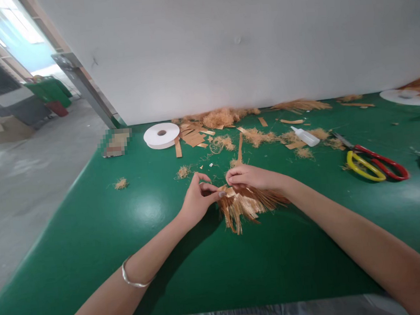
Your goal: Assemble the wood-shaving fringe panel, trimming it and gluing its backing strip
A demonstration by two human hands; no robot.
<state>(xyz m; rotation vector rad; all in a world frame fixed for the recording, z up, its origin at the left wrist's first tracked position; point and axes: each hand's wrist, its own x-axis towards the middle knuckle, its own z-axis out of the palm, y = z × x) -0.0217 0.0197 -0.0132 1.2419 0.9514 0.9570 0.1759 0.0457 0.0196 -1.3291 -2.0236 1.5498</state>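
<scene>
A bundle of brown and pale straw-like fringe [247, 205] lies on the green table, its loose strands fanned toward me and to the right. My left hand [198, 196] is at the upper left corner of the fringe, thumb and fingers closed in a pinch on its edge. At the top edge, my right hand [249, 178] has its fingers curled together on the fringe; the fingertips partly hide what they grip. Just beyond the right hand stretches a narrow tan strip [240, 146].
A white tape roll [161, 134], cut tan strips [194, 137] and fibre scraps [225, 117] lie toward the wall. A white glue bottle [305, 136] and red-and-yellow scissors [374, 163] are to the right. A blurred-out item [117, 142] sits at the far left corner.
</scene>
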